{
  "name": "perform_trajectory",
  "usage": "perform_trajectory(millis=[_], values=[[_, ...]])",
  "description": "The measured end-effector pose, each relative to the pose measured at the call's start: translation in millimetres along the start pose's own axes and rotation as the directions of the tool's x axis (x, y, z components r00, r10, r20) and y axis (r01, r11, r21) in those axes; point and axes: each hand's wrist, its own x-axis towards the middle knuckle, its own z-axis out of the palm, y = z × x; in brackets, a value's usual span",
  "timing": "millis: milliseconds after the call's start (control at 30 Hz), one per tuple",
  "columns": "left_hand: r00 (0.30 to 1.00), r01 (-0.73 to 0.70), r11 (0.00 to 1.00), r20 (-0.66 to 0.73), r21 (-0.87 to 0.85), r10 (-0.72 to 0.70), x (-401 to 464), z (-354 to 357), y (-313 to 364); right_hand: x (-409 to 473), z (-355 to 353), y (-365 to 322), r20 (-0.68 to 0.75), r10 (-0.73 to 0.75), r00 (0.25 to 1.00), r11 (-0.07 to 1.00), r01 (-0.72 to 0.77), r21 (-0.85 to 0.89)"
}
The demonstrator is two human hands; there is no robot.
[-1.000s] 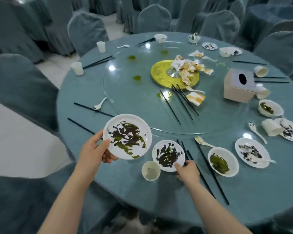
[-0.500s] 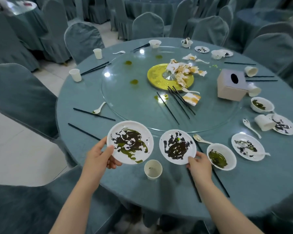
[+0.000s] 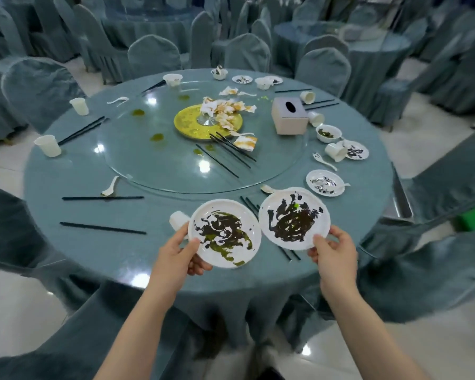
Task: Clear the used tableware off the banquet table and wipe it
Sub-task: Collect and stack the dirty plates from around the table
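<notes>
Plates, both sauce-smeared: left hand pinches one plate, right hand pinches another.

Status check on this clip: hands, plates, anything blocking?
Left hand grips one dirty plate; right hand grips another plate. Both lifted over table. Nothing blocking.

I see two round white plastic plates smeared black and olive-green, just nearer than the clear glass turntable on teal cloth.
</notes>
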Motion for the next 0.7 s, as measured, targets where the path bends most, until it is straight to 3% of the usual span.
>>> perform_trajectory(millis=[100, 233, 467, 700], values=[[0.998, -0.005, 1.000, 0.067, 0.018, 0.004, -10.3, 19.8, 0.9, -13.2, -33.2, 2.4, -0.098, -0.017, 0.995, 1.000, 0.018, 0.012], [0.988, -0.025, 0.999, 0.152, 0.044, 0.018, -19.6, 54.1, 5.9, -19.9, -72.0, 0.2, -0.120, -0.033, 0.992, 0.999, 0.034, 0.004], [0.953, -0.046, 0.997, 0.303, 0.059, 0.026, -35.0, 143.1, 17.0, -13.9, -138.4, -2.9, 0.002, -0.051, 0.999, 0.994, 0.051, -0.100], [0.879, -0.048, 0.999, 0.475, 0.012, 0.037, -65.7, 281.6, 23.4, 19.4, -248.1, -22.6, 0.123, -0.090, 0.988, 0.971, 0.114, -0.212]])
